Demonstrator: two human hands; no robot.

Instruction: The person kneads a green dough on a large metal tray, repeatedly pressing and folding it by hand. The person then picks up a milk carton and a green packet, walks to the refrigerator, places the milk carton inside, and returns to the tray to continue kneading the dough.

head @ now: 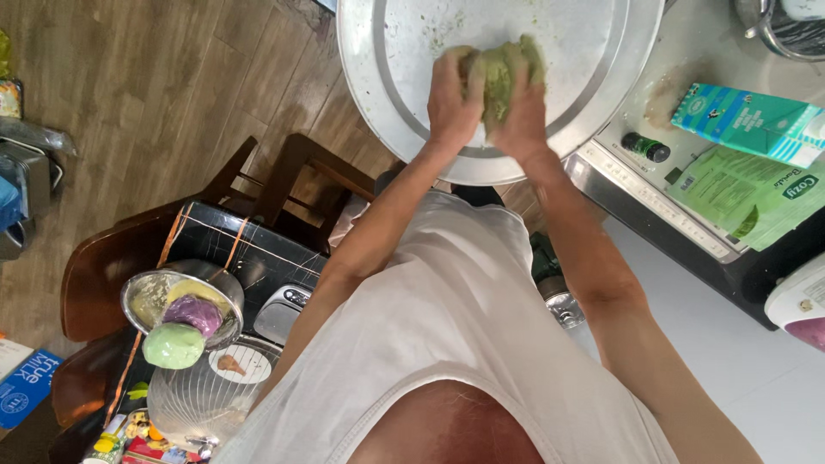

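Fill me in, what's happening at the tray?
A person presses a lump of green dough with both hands, left hand and right hand, on a round metal tray. To the side, a bowl holds purple, yellow and green dough balls. A carton lies on the counter to the right.

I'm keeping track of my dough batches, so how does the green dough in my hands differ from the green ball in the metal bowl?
The green dough under the left hand and right hand is a rough, uneven lump; the green ball is smooth and round. The dough lies on the big round metal tray; the ball sits at the metal bowl beside a purple ball, untouched. The dough looks duller olive, the ball paler. Both are green dough.
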